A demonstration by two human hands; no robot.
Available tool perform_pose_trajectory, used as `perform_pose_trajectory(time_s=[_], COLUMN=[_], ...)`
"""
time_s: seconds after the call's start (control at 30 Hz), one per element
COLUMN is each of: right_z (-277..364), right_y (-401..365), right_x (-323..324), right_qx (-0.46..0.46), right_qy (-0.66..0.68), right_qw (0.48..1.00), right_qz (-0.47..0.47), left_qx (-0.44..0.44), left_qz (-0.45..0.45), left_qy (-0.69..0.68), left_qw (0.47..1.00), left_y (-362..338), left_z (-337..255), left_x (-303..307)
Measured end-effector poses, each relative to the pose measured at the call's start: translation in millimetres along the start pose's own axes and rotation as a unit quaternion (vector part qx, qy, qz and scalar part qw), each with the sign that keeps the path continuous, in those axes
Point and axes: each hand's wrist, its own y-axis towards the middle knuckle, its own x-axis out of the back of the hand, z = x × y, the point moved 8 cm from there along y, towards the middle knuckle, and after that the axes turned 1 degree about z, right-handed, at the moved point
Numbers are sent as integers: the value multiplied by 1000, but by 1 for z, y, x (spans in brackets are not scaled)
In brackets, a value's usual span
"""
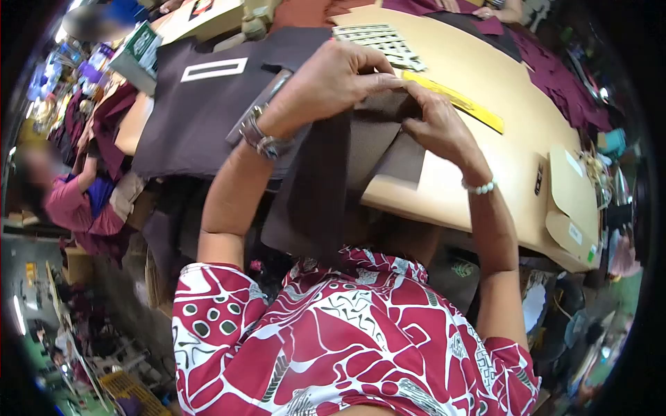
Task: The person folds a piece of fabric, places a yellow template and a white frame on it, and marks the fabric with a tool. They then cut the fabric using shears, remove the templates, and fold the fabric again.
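My left hand (340,78), with a watch on its wrist, pinches the top edge of a dark brown cloth piece (378,132). My right hand (442,119), wearing a pale bead bracelet, pinches the same edge close beside it. The cloth hangs over the table's front edge toward my lap. Just beyond my right fingers lies a yellow ruler (461,104). Under my left forearm, a dark bar-like object (257,111) rests on a large dark cloth (208,132); part of it is hidden. A white rectangular frame (214,69) lies on that cloth.
Cream slotted strips (380,45) lie on the wooden table (517,156). At right is an open cardboard folder (572,201); maroon cloth (565,90) covers the far edge. A green-white box (139,57) stands at left. A person in pink (76,201) sits left; another person's hands (479,10) show at the top.
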Motion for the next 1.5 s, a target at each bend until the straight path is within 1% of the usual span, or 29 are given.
perform_pose_trajectory(time_s=[0.03, 0.1, 0.13, 0.17, 0.23, 0.3, 0.33, 0.43, 0.5, 0.53, 0.57, 0.6, 0.63, 0.7, 0.73, 0.77, 0.87, 0.9, 0.97, 1.03, 1.13, 1.23, 1.27, 1.33, 1.37, 1.4, 1.43, 1.47, 1.5], right_z=[-17, -82, -102, -122, -147, -188, -203, -241, -244, -234, -223, -208, -191, -129, -130, -130, -153, -167, -172, -164, -155, -157, -154, -140, -123, -98, -81, -60, -44], right_y=[-1, 4, 4, 8, 11, 10, 9, 4, 0, -5, -12, -23, -38, -87, -112, -139, -203, -223, -256, -283, -308, -297, -284, -232, -193, -152, -116, -86, -57], right_x=[6, 12, 25, 37, 74, 99, 110, 144, 182, 202, 225, 248, 266, 269, 267, 255, 185, 158, 112, 82, 63, 90, 102, 121, 122, 116, 104, 89, 67], right_qx=[26, -81, -132, -127, -110, -182, -203, -280, -302, -260, -215, -136, -54, 80, 48, 17, -162, -212, -318, -394, -317, -247, -247, -214, -152, -153, -89, -88, -18], right_qy=[-43, 19, 13, -11, -162, -260, -278, -307, -328, -306, -282, -258, -231, -274, -269, -264, 15, 87, 214, 223, 416, 403, 351, 244, 241, 262, 240, 203, 225], right_qw=[999, 993, 989, 991, 980, 947, 936, 902, 864, 862, 853, 843, 823, 742, 748, 752, 821, 825, 790, 788, 730, 704, 702, 730, 760, 791, 828, 879, 901], right_qz=[-14, 78, 63, 37, -45, -52, -73, -118, -233, -309, -384, -452, -515, -607, -605, -603, -548, -517, -478, -417, -439, -531, -568, -601, -584, -531, -499, -423, -370], left_qx=[-1, -36, -138, -99, -12, 66, 82, 34, 57, 6, -60, -113, -177, -251, -270, -243, -135, -118, -53, -20, 38, 27, 35, 69, 78, 138, 196, 252, 276], left_qz=[26, 90, 80, 129, 204, 238, 213, 71, -14, -124, -166, -220, -281, -285, -275, -246, -157, -137, -70, -11, 115, 188, 203, 225, 216, 194, 167, 137, 41], left_qy=[-5, 56, 120, 180, 251, 252, 313, 398, 379, 352, 405, 338, 322, 223, 160, 181, 175, 161, 140, 144, 153, 167, 168, 166, 160, 77, -6, -89, -175], left_qw=[1000, 994, 980, 970, 946, 936, 922, 914, 923, 928, 897, 908, 887, 898, 909, 921, 963, 970, 986, 989, 981, 967, 964, 957, 960, 968, 966, 954, 944], left_y=[12, 34, 49, 59, 79, 96, 107, 144, 161, 160, 167, 159, 139, 100, 81, 60, 18, 8, -13, -36, -61, -68, -73, -78, -79, -78, -76, -75, -73], left_z=[7, 8, 30, 47, 77, 104, 108, 119, 101, 71, 49, 20, -15, -57, -66, -54, -11, 6, 35, 56, 64, 59, 64, 60, 60, 66, 74, 82, 89], left_x=[-3, -8, -13, -18, -25, -27, -21, 7, 24, 44, 53, 64, 69, 61, 54, 44, -5, -18, -43, -64, -88, -110, -120, -129, -130, -128, -125, -124, -118])
